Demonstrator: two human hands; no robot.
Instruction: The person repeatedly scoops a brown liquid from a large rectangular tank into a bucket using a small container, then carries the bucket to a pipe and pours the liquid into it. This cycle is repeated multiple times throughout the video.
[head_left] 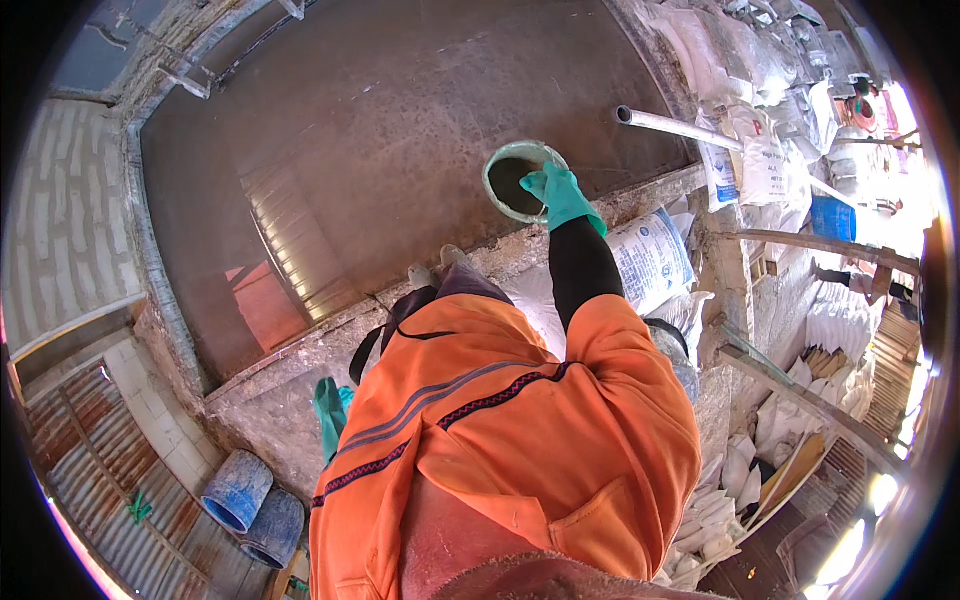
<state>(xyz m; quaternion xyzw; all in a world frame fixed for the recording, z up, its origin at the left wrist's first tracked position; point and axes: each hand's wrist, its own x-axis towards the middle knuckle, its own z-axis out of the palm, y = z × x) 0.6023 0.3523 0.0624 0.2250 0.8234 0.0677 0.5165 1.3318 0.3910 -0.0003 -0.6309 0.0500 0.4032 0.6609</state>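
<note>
Head cam: bucket [489, 185] at 1 o'clock against the brown pool [400, 140], right hand [563, 197] clamped on its 3 o'clock side, rim or handle, hard to tell. Probably stiff, heavy if full and slick, so I'd add a 9 o'clock rim hold; left hand [329, 412]'s at 8 o'clock, can't tell its grip.

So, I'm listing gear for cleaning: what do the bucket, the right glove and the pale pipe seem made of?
Bucket: probably plastic, matte; thick, pale, stained rim.
Right glove: likely rubber, smooth turquoise, softly creased.
Pipe: plastic or metal, I can't tell; pale, smooth, hollow at its open end.
</note>
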